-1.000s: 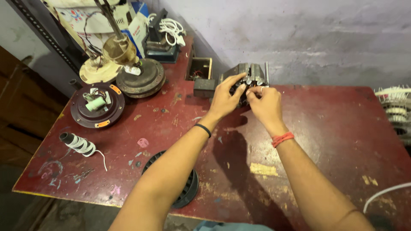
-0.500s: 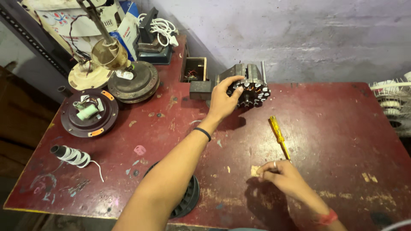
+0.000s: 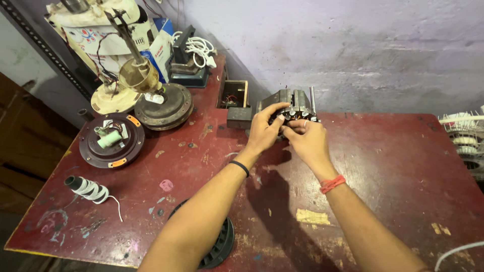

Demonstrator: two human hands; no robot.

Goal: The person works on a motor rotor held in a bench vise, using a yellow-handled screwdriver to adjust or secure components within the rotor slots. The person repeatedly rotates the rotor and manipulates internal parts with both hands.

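A fan stator (image 3: 298, 114) with copper windings sits clamped in a grey metal vise (image 3: 295, 96) at the back of a worn red table (image 3: 398, 166). My left hand (image 3: 264, 132), a black band on its wrist, is curled over the stator's left side. My right hand (image 3: 305, 143), with a red thread on the wrist, presses its pinched fingertips on the windings at the front. Whether those fingers hold anything small is hidden.
On the left stand a dark round motor base with a green part (image 3: 111, 140) and a fan motor with a tall rod (image 3: 162, 105). A white wire spool (image 3: 88, 189) lies front left. A black ring (image 3: 220, 243) is at the near edge, and a wire guard (image 3: 466, 138) at the far right.
My right hand went down to the table near a yellow screwdriver, then came back up to the stator. The screwdriver is no longer in sight. My left hand stayed on the stator.
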